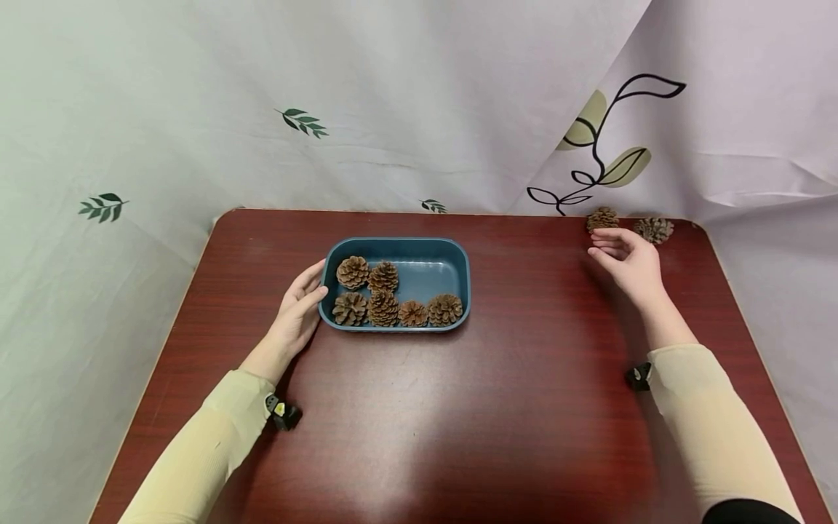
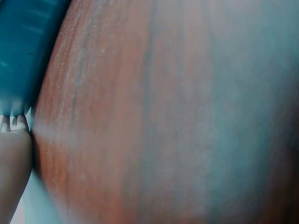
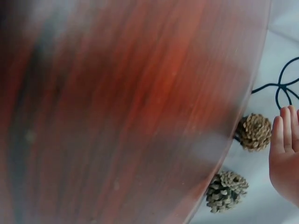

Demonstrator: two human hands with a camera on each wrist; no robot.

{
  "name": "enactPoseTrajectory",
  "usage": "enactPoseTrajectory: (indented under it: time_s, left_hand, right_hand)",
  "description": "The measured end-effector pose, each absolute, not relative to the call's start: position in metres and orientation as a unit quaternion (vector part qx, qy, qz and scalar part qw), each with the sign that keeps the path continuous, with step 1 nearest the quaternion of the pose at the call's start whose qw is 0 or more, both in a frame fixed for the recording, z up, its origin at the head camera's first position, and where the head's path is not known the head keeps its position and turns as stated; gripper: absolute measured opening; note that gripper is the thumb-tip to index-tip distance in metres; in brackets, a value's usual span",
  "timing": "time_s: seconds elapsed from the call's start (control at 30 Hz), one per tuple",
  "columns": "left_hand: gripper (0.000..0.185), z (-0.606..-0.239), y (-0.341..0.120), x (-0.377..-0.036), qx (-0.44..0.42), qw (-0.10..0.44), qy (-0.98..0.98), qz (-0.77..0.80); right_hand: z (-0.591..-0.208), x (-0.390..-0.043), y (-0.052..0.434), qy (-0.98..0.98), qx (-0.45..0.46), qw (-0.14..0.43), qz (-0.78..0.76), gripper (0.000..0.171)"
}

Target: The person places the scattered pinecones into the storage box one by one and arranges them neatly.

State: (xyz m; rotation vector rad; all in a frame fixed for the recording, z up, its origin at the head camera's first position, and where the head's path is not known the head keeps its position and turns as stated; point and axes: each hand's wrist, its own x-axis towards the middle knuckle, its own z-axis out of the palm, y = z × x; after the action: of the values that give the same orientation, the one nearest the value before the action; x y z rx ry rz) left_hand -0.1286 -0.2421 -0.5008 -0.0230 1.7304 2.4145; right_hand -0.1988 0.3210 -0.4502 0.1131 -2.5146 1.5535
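A blue rectangular tray (image 1: 428, 247) stands on the table with several brown pine cones (image 1: 383, 308) inside, along its left and near sides. My left hand (image 1: 294, 313) holds the tray's left edge, thumb at the rim and fingers against the outer wall. In the left wrist view, fingertips (image 2: 19, 122) meet the tray's outside. At the far right, my right hand (image 1: 630, 263) hovers by a pine cone (image 1: 602, 218), thumb and fingers apart with nothing between them. Another, greyer pine cone (image 1: 654, 229) lies just to its right.
The dark red wooden table (image 1: 511, 393) ends at a pale curtain (image 1: 406, 109) printed with leaves. Both loose cones sit near the table's back edge, close to that cloth. A small black device (image 1: 284, 413) is strapped to the left wrist, another (image 1: 638, 376) to the right.
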Motion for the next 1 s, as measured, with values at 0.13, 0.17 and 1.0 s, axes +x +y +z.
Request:
enactPoseTrajectory:
  time_s: [0.13, 0.17, 1.0]
  left_hand:
    - [0.056, -0.502, -0.243, -0.129, -0.007, 0.085, 0.582, 0.809]
    - [0.056, -0.502, -0.243, -0.129, -0.006, 0.086, 0.582, 0.808]
    - [0.056, -0.503, -0.244, -0.129, -0.008, 0.085, 0.581, 0.81]
  right_hand:
    - [-0.452, -0.201, 0.328, -0.844, 0.019, 0.098, 0.527, 0.037]
    - [-0.452, -0.201, 0.329, -0.843, 0.014, 0.101, 0.528, 0.038]
    - [-0.449, -0.228, 0.341, -0.855, -0.118, 0.144, 0.484, 0.048]
